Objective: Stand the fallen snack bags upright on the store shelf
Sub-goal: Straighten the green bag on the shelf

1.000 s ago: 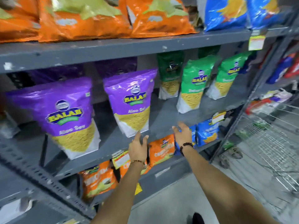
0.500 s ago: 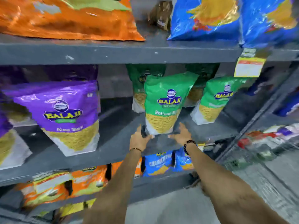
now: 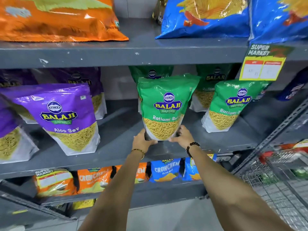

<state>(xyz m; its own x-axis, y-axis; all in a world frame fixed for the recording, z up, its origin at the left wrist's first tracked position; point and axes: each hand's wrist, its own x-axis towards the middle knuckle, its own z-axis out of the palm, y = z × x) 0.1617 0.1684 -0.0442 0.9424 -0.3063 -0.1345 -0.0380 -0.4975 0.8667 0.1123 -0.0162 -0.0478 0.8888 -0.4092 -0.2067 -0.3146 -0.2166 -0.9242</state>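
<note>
A green Ratlami Sev bag (image 3: 165, 104) stands upright on the middle grey shelf (image 3: 116, 152), near its front edge. My left hand (image 3: 143, 141) grips the bag's lower left corner and my right hand (image 3: 182, 136) grips its lower right corner. Another green bag (image 3: 231, 105) stands to its right, and two more green bags stand behind them. A purple Aloo Sev bag (image 3: 66, 117) stands upright to the left.
Orange bags (image 3: 55, 19) and blue bags (image 3: 206, 15) lie on the top shelf. Small orange and blue Crunchem packs (image 3: 165, 170) fill the lower shelf. A yellow price tag (image 3: 263, 65) hangs at upper right. A wire cart (image 3: 283, 180) stands at right.
Both hands moved from the shelf's front edge up to the green bag and closed on its bottom corners. The view shifted right and nearer to the green bags.
</note>
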